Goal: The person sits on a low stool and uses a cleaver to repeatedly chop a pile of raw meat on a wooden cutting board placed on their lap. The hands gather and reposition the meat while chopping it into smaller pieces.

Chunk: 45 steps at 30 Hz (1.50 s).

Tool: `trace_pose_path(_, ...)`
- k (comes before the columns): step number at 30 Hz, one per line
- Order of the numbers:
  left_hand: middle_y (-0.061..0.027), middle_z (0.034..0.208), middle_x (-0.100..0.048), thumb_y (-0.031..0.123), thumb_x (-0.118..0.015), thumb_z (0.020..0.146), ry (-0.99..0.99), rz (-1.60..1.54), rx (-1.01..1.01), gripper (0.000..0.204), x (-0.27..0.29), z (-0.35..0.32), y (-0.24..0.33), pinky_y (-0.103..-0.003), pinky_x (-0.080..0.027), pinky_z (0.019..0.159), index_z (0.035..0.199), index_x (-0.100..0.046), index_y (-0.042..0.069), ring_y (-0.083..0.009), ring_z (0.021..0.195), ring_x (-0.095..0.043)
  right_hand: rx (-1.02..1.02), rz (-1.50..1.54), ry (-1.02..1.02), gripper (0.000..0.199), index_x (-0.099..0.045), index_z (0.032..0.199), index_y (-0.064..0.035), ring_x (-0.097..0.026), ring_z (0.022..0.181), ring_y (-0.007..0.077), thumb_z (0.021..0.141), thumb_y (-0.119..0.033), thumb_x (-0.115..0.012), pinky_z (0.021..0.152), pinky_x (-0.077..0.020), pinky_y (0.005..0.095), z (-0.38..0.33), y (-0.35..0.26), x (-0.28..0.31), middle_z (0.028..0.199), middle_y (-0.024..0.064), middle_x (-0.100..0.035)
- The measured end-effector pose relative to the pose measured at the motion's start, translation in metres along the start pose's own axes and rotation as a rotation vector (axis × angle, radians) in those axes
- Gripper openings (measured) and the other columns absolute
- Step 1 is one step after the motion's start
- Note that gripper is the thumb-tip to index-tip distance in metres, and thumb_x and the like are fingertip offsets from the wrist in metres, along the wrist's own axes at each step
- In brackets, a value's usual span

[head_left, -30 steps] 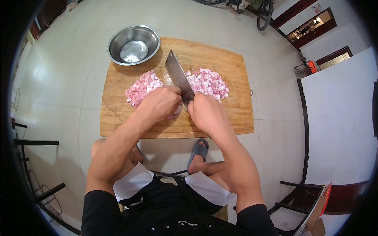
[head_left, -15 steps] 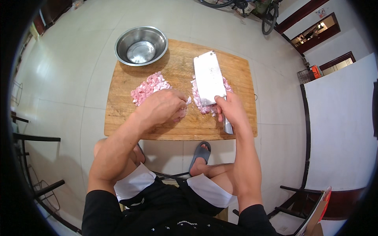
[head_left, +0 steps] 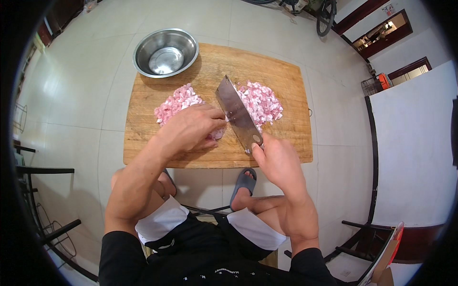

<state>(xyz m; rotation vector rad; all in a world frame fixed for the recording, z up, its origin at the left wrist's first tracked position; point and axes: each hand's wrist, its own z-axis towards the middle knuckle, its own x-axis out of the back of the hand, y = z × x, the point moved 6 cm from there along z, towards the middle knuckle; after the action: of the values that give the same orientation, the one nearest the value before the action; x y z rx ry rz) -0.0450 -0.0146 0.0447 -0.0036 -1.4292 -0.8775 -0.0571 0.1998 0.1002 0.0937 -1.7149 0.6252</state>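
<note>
A wooden cutting board carries two heaps of diced pink raw meat. My right hand is closed round the handle of a wide cleaver. The blade stands on edge, slanting away to the left, between the two heaps. My left hand, its fingers curled down, presses on a piece of meat just left of the blade; the palm hides most of that piece. Behind this hand lies the left meat heap. Right of the blade spreads the other meat heap.
A steel bowl stands at the board's far left corner, with only its bare inside showing. My legs and slippers are below the near edge. Black metal frames stand at left, a white panel at right, and a bicycle far back.
The cleaver has swung from lying flat over the right heap to standing on edge beside my left hand. That heap is now uncovered. My left hand has barely moved.
</note>
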Motion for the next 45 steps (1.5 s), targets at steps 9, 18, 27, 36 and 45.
trace_pose_path(9, -0.0117, 0.129, -0.075, 0.018, -0.082, 0.088, 0.055, 0.044, -0.066, 0.042, -0.006, 0.005, 0.004, -0.044, -0.055, 0.108, 0.127, -0.078, 0.003, -0.033, 0.121, -0.069, -0.024, -0.135, -0.079, 0.028, -0.07, 0.096, 0.0061, -0.073, 0.083, 0.0528, 0.104, -0.021, -0.066, 0.077, -0.0575, 0.0616, 0.003, -0.012, -0.011, 0.085, 0.0325, -0.073)
trace_pose_path(18, -0.0102, 0.125, -0.075, 0.017, -0.08, 0.087, 0.001, 0.102, -0.005, 0.037, -0.008, 0.009, 0.007, -0.043, -0.055, 0.107, 0.121, -0.079, 0.003, -0.032, 0.12, -0.069, 0.018, -0.085, -0.005, 0.028, -0.074, 0.097, 0.0059, -0.076, 0.096, 0.0529, 0.102, -0.021, -0.067, 0.085, -0.0613, 0.0596, 0.077, -0.032, -0.022, 0.095, 0.0342, -0.076)
trace_pose_path(27, -0.0112, 0.13, -0.071, 0.019, -0.084, 0.088, 0.075, -0.002, -0.046, 0.045, -0.002, -0.003, -0.006, -0.047, -0.056, 0.106, 0.13, -0.074, 0.006, -0.0345, 0.123, -0.069, -0.242, 0.575, -0.108, 0.026, -0.068, 0.092, 0.0056, -0.065, 0.046, 0.0207, 0.099, -0.018, -0.06, 0.052, -0.0544, 0.041, 0.093, 0.037, -0.031, 0.065, 0.0112, -0.067)
trace_pose_path(36, -0.0115, 0.117, -0.07, 0.019, -0.083, 0.092, 0.178, 0.106, 0.137, 0.03, -0.009, 0.007, -0.009, -0.047, -0.058, 0.097, 0.118, -0.075, 0.006, -0.0344, 0.11, -0.07, -0.11, 0.213, 0.005, 0.031, -0.073, 0.104, 0.0042, -0.072, 0.088, 0.0548, 0.103, -0.026, -0.066, 0.081, -0.0569, 0.0626, 0.033, 0.021, -0.007, 0.089, 0.032, -0.075)
trace_pose_path(45, -0.0106, 0.111, -0.07, 0.016, -0.082, 0.09, 0.216, 0.108, 0.041, 0.023, -0.015, 0.012, -0.006, -0.047, -0.057, 0.096, 0.109, -0.074, 0.005, -0.0339, 0.107, -0.069, -0.101, -0.023, -0.126, 0.033, -0.071, 0.102, 0.0073, -0.071, 0.09, 0.0561, 0.105, -0.025, -0.064, 0.083, -0.0565, 0.0626, 0.004, -0.006, -0.006, 0.091, 0.0346, -0.073)
